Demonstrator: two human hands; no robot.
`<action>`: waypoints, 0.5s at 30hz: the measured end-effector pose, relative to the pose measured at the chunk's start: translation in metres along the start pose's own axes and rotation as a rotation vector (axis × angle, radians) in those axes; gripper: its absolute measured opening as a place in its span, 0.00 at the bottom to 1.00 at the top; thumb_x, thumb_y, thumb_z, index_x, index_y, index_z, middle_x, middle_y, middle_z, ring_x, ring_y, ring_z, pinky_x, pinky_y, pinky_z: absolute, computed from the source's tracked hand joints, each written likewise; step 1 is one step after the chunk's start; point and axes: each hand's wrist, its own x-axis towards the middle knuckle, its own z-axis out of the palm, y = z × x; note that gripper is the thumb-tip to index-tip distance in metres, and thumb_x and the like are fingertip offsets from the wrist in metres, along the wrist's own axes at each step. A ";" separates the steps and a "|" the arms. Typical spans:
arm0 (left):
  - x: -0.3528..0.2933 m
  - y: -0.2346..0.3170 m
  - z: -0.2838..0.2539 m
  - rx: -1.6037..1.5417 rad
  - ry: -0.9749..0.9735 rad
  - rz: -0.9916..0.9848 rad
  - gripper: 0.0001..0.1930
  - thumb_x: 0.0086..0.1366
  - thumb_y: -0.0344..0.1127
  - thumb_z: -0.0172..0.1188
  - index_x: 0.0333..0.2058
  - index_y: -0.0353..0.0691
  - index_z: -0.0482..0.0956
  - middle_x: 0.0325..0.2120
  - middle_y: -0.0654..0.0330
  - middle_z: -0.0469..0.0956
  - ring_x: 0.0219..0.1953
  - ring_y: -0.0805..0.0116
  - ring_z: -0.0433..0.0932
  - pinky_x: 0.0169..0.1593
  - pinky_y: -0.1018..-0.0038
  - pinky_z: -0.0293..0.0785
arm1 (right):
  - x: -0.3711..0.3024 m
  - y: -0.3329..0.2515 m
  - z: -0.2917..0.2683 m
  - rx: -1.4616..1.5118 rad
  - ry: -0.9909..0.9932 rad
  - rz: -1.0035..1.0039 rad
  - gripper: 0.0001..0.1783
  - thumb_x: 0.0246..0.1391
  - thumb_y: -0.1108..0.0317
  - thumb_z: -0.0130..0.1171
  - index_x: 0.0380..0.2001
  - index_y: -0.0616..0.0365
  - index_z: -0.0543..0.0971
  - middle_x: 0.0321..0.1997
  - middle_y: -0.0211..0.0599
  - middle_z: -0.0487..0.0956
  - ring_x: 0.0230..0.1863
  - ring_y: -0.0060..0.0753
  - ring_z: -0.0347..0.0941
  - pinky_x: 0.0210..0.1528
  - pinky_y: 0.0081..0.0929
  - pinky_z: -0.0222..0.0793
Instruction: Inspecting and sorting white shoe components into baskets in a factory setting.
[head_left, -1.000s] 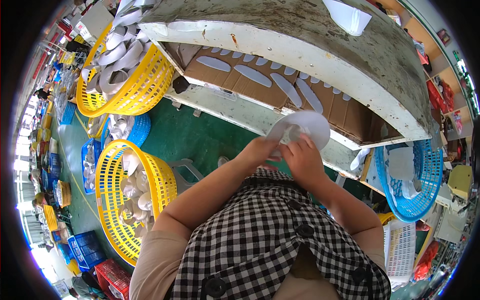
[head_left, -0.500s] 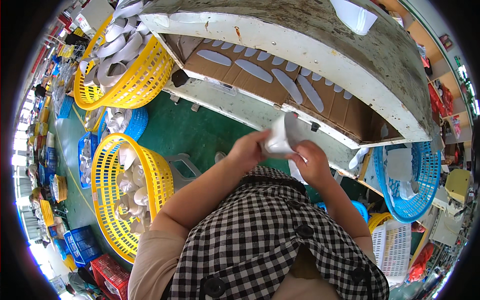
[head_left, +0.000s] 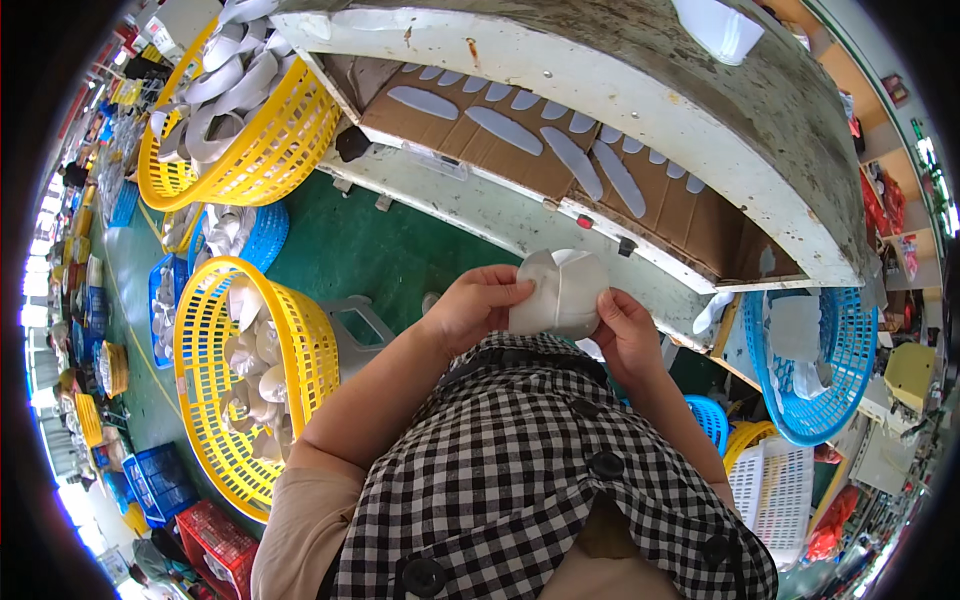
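Observation:
Between my two hands is a white shoe upper (head_left: pixel 566 295), a curved, seamed piece held up in front of my apron. My left hand (head_left: pixel 480 305) pinches its left edge between thumb and fingers. At the right edge, my right hand (head_left: pixel 625 325) grips it the same way, thumb on the near face. Just beyond, flat white strips (head_left: pixel 504 131) and small white tabs lie in rows on brown cardboard (head_left: pixel 660 215) inside the white machine's (head_left: pixel 560 60) long opening.
A yellow basket (head_left: pixel 185 370) of similar white pieces stands at my left, with another yellow basket (head_left: pixel 290 150) farther off. Blue baskets stand at left (head_left: pixel 268 240) and right (head_left: pixel 812 420). A grey stool (head_left: pixel 362 330) is beside the near yellow basket. One white piece (head_left: pixel 720 30) lies atop the machine.
The white shoe upper, blurred before, is now steady and turned so a broad face shows. My left hand has shifted a little left, and the view has moved slightly.

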 end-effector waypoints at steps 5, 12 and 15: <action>-0.017 -0.003 0.020 -0.341 0.217 -0.099 0.15 0.62 0.41 0.49 0.40 0.35 0.72 0.33 0.57 0.75 0.34 0.70 0.74 0.40 0.74 0.69 | 0.007 0.002 0.002 -0.379 -0.151 -0.021 0.13 0.56 0.63 0.50 0.38 0.62 0.71 0.34 0.27 0.74 0.35 0.19 0.69 0.41 0.18 0.63; -0.021 -0.026 -0.026 0.001 0.440 0.202 0.18 0.63 0.47 0.49 0.35 0.36 0.74 0.28 0.60 0.74 0.35 0.73 0.72 0.38 0.78 0.68 | 0.017 0.012 0.034 -0.091 -0.217 0.179 0.18 0.57 0.64 0.46 0.48 0.64 0.66 0.46 0.38 0.72 0.44 0.27 0.69 0.48 0.26 0.64; -0.026 -0.027 -0.047 0.160 0.466 0.328 0.17 0.60 0.46 0.54 0.34 0.34 0.74 0.30 0.62 0.72 0.32 0.75 0.71 0.37 0.79 0.68 | 0.034 0.012 0.043 0.112 -0.163 0.198 0.19 0.59 0.63 0.42 0.48 0.67 0.65 0.47 0.42 0.71 0.48 0.34 0.69 0.53 0.33 0.63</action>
